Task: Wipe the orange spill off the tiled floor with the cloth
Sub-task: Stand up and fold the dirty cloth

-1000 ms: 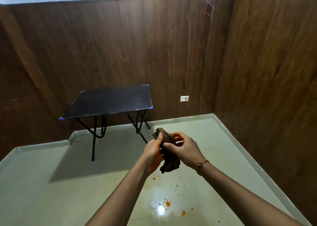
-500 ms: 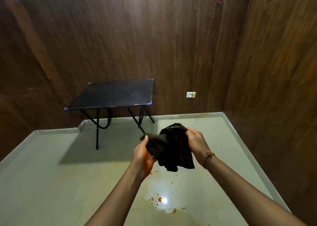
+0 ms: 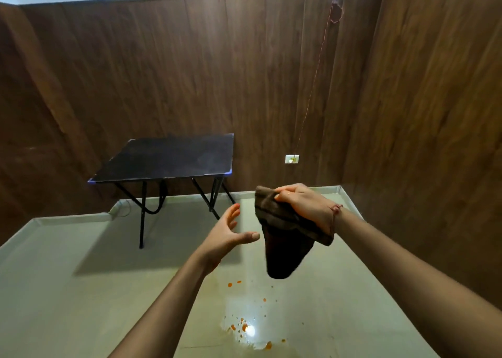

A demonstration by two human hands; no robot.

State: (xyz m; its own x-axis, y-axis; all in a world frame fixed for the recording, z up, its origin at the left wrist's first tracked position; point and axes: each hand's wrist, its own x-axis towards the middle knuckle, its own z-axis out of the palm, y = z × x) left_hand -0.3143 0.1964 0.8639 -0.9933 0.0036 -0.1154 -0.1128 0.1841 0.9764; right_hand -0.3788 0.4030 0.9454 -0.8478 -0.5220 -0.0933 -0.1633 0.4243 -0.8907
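Observation:
A dark brown cloth (image 3: 284, 243) hangs in the air from my right hand (image 3: 307, 205), which grips its upper edge. My left hand (image 3: 228, 235) is just left of the cloth, fingers spread and holding nothing. Below both hands, orange drops of the spill (image 3: 244, 326) lie scattered over the pale tiled floor (image 3: 81, 289) around a bright light reflection. A few smaller orange spots (image 3: 233, 283) sit farther up the floor.
A small black folding table (image 3: 168, 156) on thin metal legs stands at the back left against the wood-panelled wall (image 3: 190, 72). A white wall socket (image 3: 292, 158) with a thin cord is at the back right. A second panelled wall runs along the right.
My left hand has let go of the cloth and opened. The cloth now hangs from my right hand alone, which has lifted to the right.

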